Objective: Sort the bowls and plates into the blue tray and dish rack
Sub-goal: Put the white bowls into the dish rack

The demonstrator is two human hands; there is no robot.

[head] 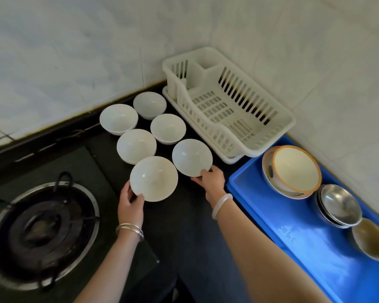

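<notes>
A gas burner (42, 232) fills the counter's left end. Right of it, 6 white bowls stand mouth-up in 2 diagonal rows on the black counter (184, 226). The left hand (130, 204) grips the nearest white bowl (153, 179) at its near-left rim, thumb over the edge. The right hand (211, 179) pinches the near rim of the second white bowl (192, 157), just beside it. 4 more white bowls (136, 146) sit behind, rims almost touching. The dish rack (228, 106) lies in the corner, long axis running from far-left to near-right along the wall. The blue tray (293, 237) touches its near end and continues that line, with bare floor along its left side. An orange-rimmed bowl (297, 169), stacked steel bowls (339, 205) and 1 further bowl (370, 241) line its wall side.
</notes>
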